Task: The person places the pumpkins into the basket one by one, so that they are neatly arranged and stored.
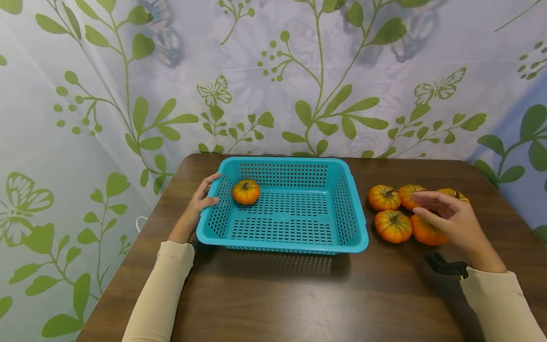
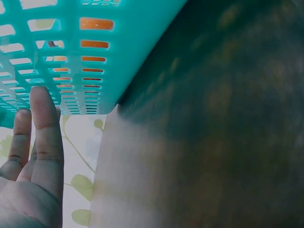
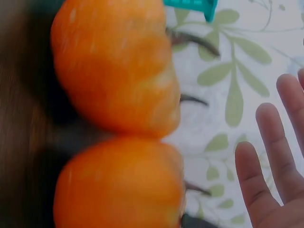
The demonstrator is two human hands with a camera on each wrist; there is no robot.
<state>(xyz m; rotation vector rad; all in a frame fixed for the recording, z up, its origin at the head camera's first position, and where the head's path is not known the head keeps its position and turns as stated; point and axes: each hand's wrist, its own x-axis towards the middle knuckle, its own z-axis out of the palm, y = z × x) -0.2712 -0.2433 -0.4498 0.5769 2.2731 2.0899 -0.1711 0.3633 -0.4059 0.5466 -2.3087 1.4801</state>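
Brown table point(image 1: 307, 304): left hand point(image 1: 200, 202) grips turquoise basket point(image 1: 279, 245); right hand point(image 1: 456, 219), fingers relaxed, above pumpkins point(image 1: 393, 228).

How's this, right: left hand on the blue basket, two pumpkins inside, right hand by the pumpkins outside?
No, count's off: the head view shows one pumpkin inside the blue basket, not two. Left hand on it, right hand by the pumpkins outside: correct.

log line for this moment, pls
left grip: holding basket by left rim | right grip: empty, near pumpkins on table | inside basket: one pumpkin
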